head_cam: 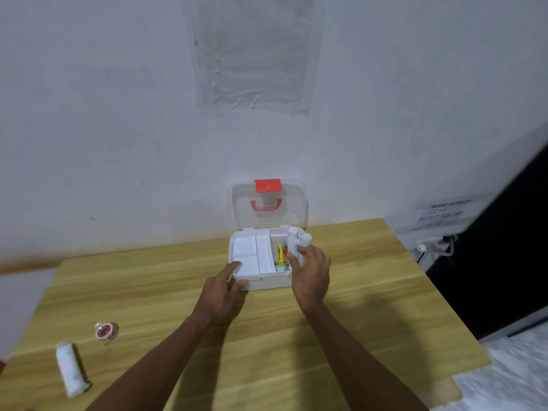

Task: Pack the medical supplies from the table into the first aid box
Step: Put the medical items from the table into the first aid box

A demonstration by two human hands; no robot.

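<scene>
The white first aid box [267, 283] stands open near the table's far edge, its clear lid [268, 221] with a red latch and handle upright against the wall. A white divided tray [252, 255] fills the box's left part; yellow and teal packets [280, 258] show in the right part. My right hand [311, 274] grips white bandage rolls [298, 240] over the box's right side. My left hand [224, 287] rests on the box's front left corner, fingers touching the tray's edge. A white bandage roll [71, 369] and a tape roll with a red core [106, 332] lie at the table's left front.
The wooden table [370, 307] runs to a white wall behind the box. A dark panel, a socket and cables [433, 244] are at the right. A pale speckled floor [510, 375] shows past the table's right front corner.
</scene>
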